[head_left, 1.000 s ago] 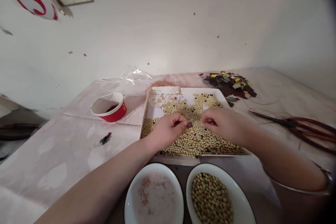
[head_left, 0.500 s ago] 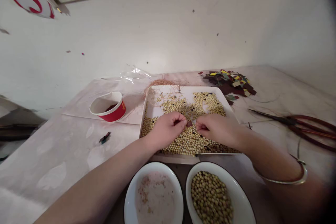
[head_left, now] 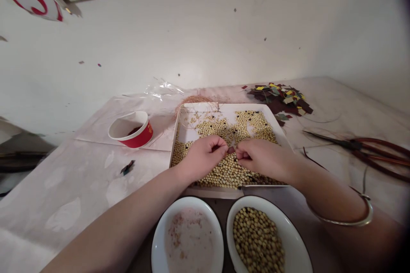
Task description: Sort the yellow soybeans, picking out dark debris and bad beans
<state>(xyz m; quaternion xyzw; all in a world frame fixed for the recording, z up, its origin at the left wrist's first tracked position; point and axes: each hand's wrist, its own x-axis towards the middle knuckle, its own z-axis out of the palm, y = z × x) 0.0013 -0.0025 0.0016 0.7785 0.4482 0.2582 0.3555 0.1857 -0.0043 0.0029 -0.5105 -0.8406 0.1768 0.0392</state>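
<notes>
Over a shallow white cardboard tray (head_left: 278,134), my two hands work close together, fingertips almost meeting. My left hand (head_left: 205,155) is closed in a pinch on a small dark red piece (head_left: 231,150) that sticks out from its fingertips. My right hand (head_left: 256,155) is also pinched, just right of that piece; what its fingers hold is too small to make out. Beneath both hands lie many pale yellow bead-like balls (head_left: 229,170), with a few dark ones among them. A thin copper-coloured strand bundle (head_left: 198,100) lies behind the tray's far edge.
In front stand a white bowl with pinkish residue (head_left: 198,239) and one of larger greenish-brown balls (head_left: 258,239). Left is a red paper cup (head_left: 137,136); right, scissors (head_left: 355,145). Cut dark and yellow scraps (head_left: 282,100) lie at the back, near clear plastic (head_left: 165,89).
My right hand has moved slightly left, nearer to the dark red piece and my left fingertips. My left hand keeps its pinch. The whole view has shifted a little.
</notes>
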